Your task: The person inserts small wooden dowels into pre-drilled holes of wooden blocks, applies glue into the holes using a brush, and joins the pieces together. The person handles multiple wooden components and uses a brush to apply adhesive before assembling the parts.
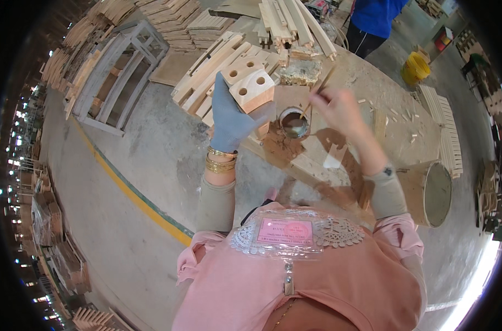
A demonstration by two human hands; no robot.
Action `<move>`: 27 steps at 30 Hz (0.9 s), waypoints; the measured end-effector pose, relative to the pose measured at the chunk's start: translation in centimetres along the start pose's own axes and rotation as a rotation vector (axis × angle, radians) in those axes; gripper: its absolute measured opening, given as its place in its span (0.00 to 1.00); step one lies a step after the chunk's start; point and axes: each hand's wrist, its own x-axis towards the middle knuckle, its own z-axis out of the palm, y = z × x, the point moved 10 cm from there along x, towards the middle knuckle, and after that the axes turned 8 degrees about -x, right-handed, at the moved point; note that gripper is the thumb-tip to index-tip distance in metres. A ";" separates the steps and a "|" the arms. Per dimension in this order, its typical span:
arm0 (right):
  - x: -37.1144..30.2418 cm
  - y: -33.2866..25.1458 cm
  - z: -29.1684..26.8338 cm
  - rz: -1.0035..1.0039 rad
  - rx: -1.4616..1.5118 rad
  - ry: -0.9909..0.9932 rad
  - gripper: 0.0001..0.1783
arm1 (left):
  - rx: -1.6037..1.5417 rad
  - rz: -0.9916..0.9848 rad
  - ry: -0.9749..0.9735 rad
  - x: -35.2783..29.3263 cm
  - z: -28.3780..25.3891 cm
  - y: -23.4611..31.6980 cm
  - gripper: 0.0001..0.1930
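Pink smock and a lace-edged badge pouch [286, 234] fill the near edge, and both forearms reach out over the tabletop [394, 129]. Left hand [229, 116], in a grey glove with gold bangles at the wrist, has its fingers clenched round a pale wooden block [252, 91] with round holes drilled in its top face, lifted and tilted up toward the camera, likely so the holes are easy to get at. Right hand [339, 110], bare, pinches a thin stick [317, 91], fingers closed on its upper part; the lower end dips into a small round tin [293, 122] sitting on the tabletop between the two hands, just below the block. That tin holds a dark liquid, probably glue, kept close for short dips. Brown stains and drips spread over the boards around it. Beyond the fingers lie stacked slats and more drilled pieces [218, 63]. A round drum [435, 193] stands right of the right forearm. Farther off, a yellow bucket [415, 67], a person in blue [375, 22], a wooden frame [116, 77], and a concrete floor with a yellow line [135, 196].
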 end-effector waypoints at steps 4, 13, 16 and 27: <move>-4.0 4.8 8.1 0.161 -0.111 -0.090 0.13 | 0.079 0.029 0.006 0.1 -0.1 0.1 0.38; -5.4 7.9 11.9 0.314 0.245 0.057 0.13 | -0.005 -0.015 -0.030 -0.1 -0.1 -0.1 0.38; -5.4 6.6 10.5 0.229 0.175 0.061 0.13 | 0.010 -0.038 -0.022 -0.1 -0.6 -0.6 0.41; -7.9 11.6 8.9 0.708 0.923 0.189 0.12 | 0.032 -0.066 -0.031 0.1 0.3 -0.3 0.38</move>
